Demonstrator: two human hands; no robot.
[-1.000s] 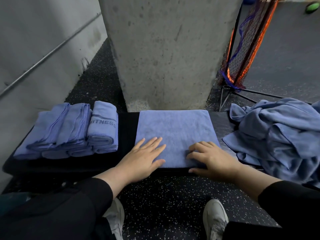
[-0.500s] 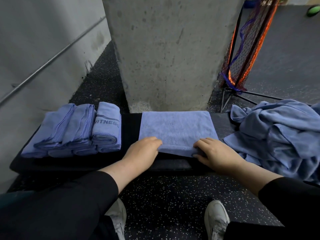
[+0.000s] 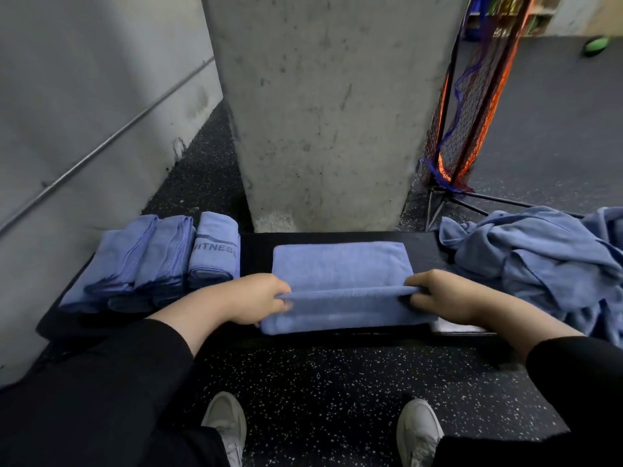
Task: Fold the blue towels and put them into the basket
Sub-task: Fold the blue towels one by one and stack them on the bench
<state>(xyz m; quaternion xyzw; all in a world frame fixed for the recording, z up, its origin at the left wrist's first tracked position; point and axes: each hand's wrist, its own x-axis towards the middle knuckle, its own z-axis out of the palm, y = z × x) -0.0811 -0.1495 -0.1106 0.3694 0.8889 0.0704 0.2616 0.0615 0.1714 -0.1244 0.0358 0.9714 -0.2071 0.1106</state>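
A blue towel [image 3: 340, 264] lies half folded on the black bench [image 3: 256, 246] in front of me. My left hand [image 3: 253, 298] grips its near edge at the left end. At the right end my right hand [image 3: 438, 294] grips the same edge. The near part is lifted into a ridge between the hands. Three folded blue towels [image 3: 158, 257] lie side by side at the bench's left end, one marked FITNESS. A heap of loose blue towels [image 3: 546, 261] lies at the right end. No basket shows in view.
A concrete pillar [image 3: 330, 106] stands just behind the bench. A grey wall [image 3: 84, 96] with a thin rail runs along the left. A net on a black metal stand [image 3: 468, 106] rises at the back right. My two white shoes [image 3: 226, 423] rest on the speckled floor.
Both hands went from lying flat on the towel to gripping its near edge, and have raised that edge and carried it away from me over the towel.
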